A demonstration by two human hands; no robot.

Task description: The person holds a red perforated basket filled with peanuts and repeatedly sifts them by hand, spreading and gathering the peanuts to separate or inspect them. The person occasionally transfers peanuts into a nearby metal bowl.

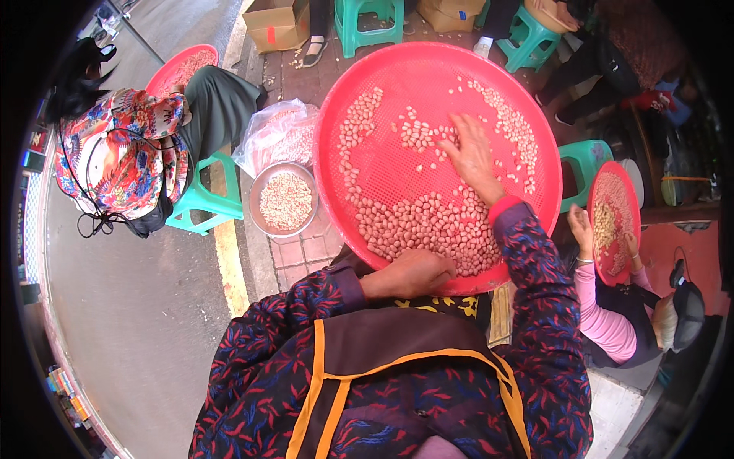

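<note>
A large round red plastic sieve tray (401, 74) lies before me, tilted over my lap. A dense heap of shelled peanuts (424, 224) fills its near part, with looser bands along the left and right rims and a small cluster in the middle. My left hand (410, 272) rests at the near rim with its fingers curled over the heap's edge; whether peanuts are inside it is hidden. My right hand (470, 150) is spread, palm down, over the tray's centre right, its fingers beside the small cluster.
A metal bowl of pale peanuts (285, 201) and a clear plastic bag of peanuts (281, 135) stand left of the tray. A person in a floral top (126, 155) sits farther left. At the right, a person in pink sleeves (608, 321) handles another red tray (616, 224). Green stools (370, 28) stand around.
</note>
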